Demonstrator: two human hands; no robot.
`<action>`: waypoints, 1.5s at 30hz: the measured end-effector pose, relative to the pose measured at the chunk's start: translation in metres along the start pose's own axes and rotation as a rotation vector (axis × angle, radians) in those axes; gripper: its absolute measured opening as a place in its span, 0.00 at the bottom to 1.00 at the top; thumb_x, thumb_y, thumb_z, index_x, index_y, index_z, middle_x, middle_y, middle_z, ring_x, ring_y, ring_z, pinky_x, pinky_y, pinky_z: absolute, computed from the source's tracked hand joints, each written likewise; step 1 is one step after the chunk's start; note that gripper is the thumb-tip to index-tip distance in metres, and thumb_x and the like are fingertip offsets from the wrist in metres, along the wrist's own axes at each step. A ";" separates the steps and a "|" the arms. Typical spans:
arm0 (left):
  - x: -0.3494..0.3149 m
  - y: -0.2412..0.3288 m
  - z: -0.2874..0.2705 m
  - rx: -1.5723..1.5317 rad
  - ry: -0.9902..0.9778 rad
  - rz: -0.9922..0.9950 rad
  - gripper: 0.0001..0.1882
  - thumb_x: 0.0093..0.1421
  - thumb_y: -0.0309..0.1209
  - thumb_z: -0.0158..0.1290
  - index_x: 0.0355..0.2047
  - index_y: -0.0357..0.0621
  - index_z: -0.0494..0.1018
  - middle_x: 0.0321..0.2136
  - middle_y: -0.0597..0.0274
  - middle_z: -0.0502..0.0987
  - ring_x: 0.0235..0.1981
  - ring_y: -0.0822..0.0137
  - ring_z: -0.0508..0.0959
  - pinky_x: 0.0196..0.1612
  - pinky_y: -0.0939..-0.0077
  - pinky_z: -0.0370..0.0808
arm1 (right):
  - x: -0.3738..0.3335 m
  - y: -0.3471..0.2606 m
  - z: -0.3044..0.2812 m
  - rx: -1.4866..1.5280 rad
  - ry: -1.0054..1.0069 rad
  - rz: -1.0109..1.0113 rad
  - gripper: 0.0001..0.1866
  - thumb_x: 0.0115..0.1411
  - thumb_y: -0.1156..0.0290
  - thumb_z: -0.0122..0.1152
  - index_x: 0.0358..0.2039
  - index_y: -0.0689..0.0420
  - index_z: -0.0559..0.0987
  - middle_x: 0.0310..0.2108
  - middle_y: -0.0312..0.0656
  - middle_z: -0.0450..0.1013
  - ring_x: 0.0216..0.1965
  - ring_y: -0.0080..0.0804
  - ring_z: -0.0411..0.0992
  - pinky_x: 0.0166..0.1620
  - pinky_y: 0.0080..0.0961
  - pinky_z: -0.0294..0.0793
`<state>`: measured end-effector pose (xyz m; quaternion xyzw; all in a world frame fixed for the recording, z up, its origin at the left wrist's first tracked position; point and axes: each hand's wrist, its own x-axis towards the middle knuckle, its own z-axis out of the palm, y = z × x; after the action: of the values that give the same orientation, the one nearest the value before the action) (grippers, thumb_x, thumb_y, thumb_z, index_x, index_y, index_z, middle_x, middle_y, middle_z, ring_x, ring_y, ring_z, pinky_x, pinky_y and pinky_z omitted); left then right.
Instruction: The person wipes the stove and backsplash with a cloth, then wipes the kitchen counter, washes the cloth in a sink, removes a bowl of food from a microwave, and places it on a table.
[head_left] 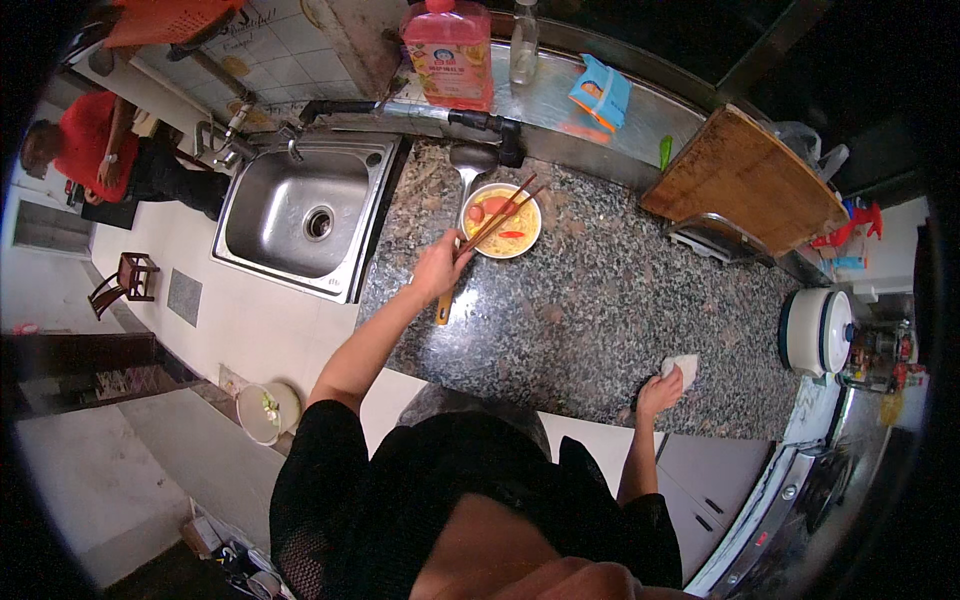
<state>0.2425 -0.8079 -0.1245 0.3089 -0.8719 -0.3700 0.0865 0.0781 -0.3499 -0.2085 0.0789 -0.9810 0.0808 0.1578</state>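
A white bowl [502,250] of yellow soupy food with red pieces stands on the speckled granite counter. Brown chopsticks [508,212] slant across its top. At the bowl's left rim, the fingers of my left hand [438,268] are closed on the lower ends of the chopsticks. Partly hidden by this hand and the bowl is a metal spatula [474,160], its wooden handle end showing below the wrist. Near the counter's front edge on the right, my right hand [660,392] grips a white cloth [682,370] pressed against the stone.
Left of the counter is a steel sink [290,215]. A pink liquid jug [449,60], a glass bottle [524,45] and a blue packet [600,92] stand behind. Wooden boards [745,185] lean at the back right, near a white cooker [812,332]. A person in red [95,145] is far left.
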 end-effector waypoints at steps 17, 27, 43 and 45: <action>0.000 0.003 0.002 -0.057 0.198 -0.191 0.19 0.49 0.34 0.52 0.37 0.41 0.58 0.17 0.54 0.72 0.19 0.55 0.73 0.24 0.67 0.69 | -0.020 -0.065 0.002 0.075 0.028 -0.061 0.25 0.39 0.79 0.48 0.43 0.58 0.64 0.43 0.46 0.63 0.44 0.44 0.60 0.46 0.37 0.57; 0.004 -0.076 0.007 -0.717 -0.204 -0.408 0.10 0.49 0.30 0.53 0.31 0.40 0.69 0.17 0.69 0.71 0.16 0.80 0.68 0.19 0.88 0.65 | -0.023 -0.071 0.005 0.052 0.037 -0.040 0.24 0.41 0.76 0.47 0.43 0.57 0.65 0.41 0.46 0.63 0.43 0.45 0.60 0.44 0.38 0.57; 0.023 -0.131 -0.021 -1.194 -0.467 -0.583 0.10 0.53 0.26 0.45 0.37 0.43 0.64 0.32 0.59 0.70 0.33 0.64 0.73 0.37 0.72 0.72 | -0.094 -0.193 -0.011 0.600 -0.316 -0.223 0.25 0.40 0.78 0.49 0.44 0.57 0.65 0.41 0.46 0.63 0.44 0.47 0.59 0.46 0.38 0.57; 0.020 -0.093 -0.055 -1.388 -0.467 -0.663 0.11 0.54 0.25 0.42 0.38 0.39 0.60 0.31 0.57 0.68 0.31 0.59 0.74 0.35 0.71 0.74 | -0.120 -0.228 -0.018 0.635 -0.490 -0.342 0.24 0.43 0.75 0.51 0.45 0.56 0.65 0.43 0.45 0.62 0.47 0.45 0.57 0.48 0.35 0.55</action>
<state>0.2920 -0.9024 -0.1522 0.3420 -0.3015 -0.8891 -0.0403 0.2376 -0.5534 -0.1995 0.3015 -0.8888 0.3301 -0.1006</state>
